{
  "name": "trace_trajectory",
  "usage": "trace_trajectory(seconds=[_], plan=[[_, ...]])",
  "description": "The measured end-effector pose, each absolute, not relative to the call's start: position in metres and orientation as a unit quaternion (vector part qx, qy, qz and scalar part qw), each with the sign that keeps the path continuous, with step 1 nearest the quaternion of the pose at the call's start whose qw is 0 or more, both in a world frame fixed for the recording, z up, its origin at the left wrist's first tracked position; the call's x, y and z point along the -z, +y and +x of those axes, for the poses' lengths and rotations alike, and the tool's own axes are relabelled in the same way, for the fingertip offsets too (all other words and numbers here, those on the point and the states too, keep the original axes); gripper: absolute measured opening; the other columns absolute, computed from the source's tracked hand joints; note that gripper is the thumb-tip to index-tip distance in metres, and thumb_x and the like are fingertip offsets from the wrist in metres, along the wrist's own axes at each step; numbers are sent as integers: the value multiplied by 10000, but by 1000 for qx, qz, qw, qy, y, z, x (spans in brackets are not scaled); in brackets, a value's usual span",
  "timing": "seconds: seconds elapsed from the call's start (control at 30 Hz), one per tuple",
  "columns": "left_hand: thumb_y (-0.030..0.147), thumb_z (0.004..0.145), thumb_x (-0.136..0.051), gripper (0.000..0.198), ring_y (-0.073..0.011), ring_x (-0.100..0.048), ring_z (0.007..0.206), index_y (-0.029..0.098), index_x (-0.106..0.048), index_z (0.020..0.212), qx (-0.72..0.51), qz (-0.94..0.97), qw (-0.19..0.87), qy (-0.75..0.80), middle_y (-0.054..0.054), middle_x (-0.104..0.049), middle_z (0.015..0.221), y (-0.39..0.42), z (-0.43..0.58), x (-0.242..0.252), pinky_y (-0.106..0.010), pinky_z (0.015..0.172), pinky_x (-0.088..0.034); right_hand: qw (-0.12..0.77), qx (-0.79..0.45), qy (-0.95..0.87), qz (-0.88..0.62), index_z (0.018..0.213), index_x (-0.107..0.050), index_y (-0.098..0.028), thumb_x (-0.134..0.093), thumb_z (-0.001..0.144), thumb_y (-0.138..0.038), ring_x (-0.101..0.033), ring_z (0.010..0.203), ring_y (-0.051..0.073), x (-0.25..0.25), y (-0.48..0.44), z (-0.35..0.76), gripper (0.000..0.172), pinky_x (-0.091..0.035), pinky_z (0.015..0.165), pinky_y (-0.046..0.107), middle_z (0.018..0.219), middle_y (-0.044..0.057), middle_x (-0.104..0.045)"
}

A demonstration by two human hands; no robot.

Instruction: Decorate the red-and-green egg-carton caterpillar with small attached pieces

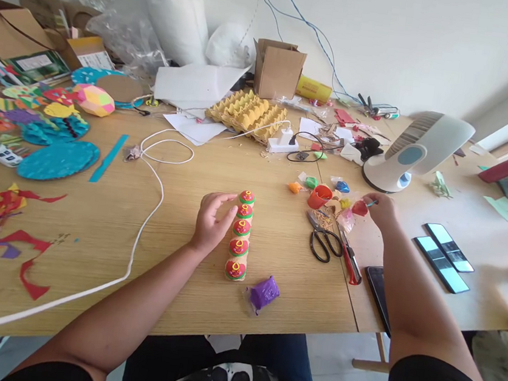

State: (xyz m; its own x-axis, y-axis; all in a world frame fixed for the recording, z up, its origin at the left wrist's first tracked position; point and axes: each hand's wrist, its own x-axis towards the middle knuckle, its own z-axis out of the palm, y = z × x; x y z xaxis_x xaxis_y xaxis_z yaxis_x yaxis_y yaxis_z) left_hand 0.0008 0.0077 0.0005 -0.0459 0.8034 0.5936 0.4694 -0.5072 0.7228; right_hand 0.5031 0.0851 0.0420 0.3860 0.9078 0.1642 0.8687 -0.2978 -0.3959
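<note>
A strip of egg-carton cups [240, 235] stands lengthwise on the table, topped with several red clay domes that have green rims, yellow loops and little faces. My left hand [215, 223] is beside its far end, fingers curved and thumb apart, the fingertips at the upper domes; whether they touch is unclear. Out to the right, my right hand [382, 211] pinches a thin teal stick [371, 203], its tip at a red lump of clay in a wrapper [360, 208]. Near my body lies a purple clay packet [263, 293].
Black-handled scissors [325, 241], a red utility knife [352, 260] and an orange-red cup [320, 196] lie between my hands. Phones [442, 264] and a white fan [417, 151] are at right. A white cable [139, 232] crosses the left side, near blue paper discs [58, 160].
</note>
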Motion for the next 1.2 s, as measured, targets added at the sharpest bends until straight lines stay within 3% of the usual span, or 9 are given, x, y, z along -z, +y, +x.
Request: trace_trajectory(seconds=[0.13,0.2,0.33,0.43,0.57,0.77,0.97,1.13,1.2], plan=[[324,955,-606,224,-221,-619,1086,226,-678,1142,-546,672,152,477,-68,-696,1112,8,1,-1,-411,987,-507,211,-9,-631,-747,1287,-658,-219,-552,889,-358,-628,1125,283,-42,96,503,434,-488,973,409,1246,112,-706],[330,956,-603,223,-223,-621,1087,226,-678,1138,-544,672,153,478,-69,-697,1112,8,1,-1,-413,985,-509,182,-19,-691,-699,1347,-623,-247,-558,899,-381,-612,1161,286,-44,101,498,472,-474,1001,417,1308,103,-679],[325,955,-605,220,-223,-620,1091,222,-677,1135,-546,673,154,475,-69,-696,1119,9,1,-1,-413,984,-507,42,-38,-736,-675,1128,-737,-232,-612,856,-371,-641,1030,288,-50,112,485,330,-486,927,403,1105,100,-734],[315,954,-609,216,-222,-616,1103,221,-675,1137,-549,671,156,472,-67,-695,1130,8,1,-1,-409,983,-508,30,-33,-716,-696,984,-759,-206,-597,861,-375,-648,898,253,-58,117,477,265,-494,794,348,970,89,-738],[324,952,-609,223,-223,-620,1086,226,-677,1140,-542,671,160,480,-67,-694,1119,7,1,-2,-413,986,-511,20,-113,-671,-732,950,-780,-216,-664,820,-484,-639,764,206,-70,128,472,320,-465,649,287,905,61,-751],[332,954,-599,230,-229,-622,1101,230,-671,1147,-531,672,163,490,-69,-688,1130,7,2,-3,-415,991,-515,36,-58,-635,-770,1173,-744,-253,-598,877,-528,-652,954,234,-75,170,461,430,-486,748,297,1182,62,-735],[325,956,-603,226,-229,-625,1086,236,-670,1153,-531,671,167,490,-71,-685,1118,7,1,-3,-418,993,-515,-57,-41,-594,-802,1309,-672,-196,-795,729,-526,-615,1161,342,-61,200,429,679,-519,908,404,1316,166,-659],[313,956,-610,229,-224,-622,1087,235,-670,1163,-539,668,172,483,-67,-683,1126,7,1,-2,-412,990,-516,-41,-24,-568,-821,1225,-728,-189,-667,845,-356,-629,1158,343,-54,205,421,419,-527,905,437,1275,186,-679],[316,957,-609,229,-226,-623,1092,235,-671,1161,-540,668,174,482,-70,-683,1132,7,2,-2,-413,989,-518,-28,-28,-574,-818,1221,-730,-201,-646,851,-395,-629,1151,332,-53,203,422,426,-529,896,419,1277,167,-684]])
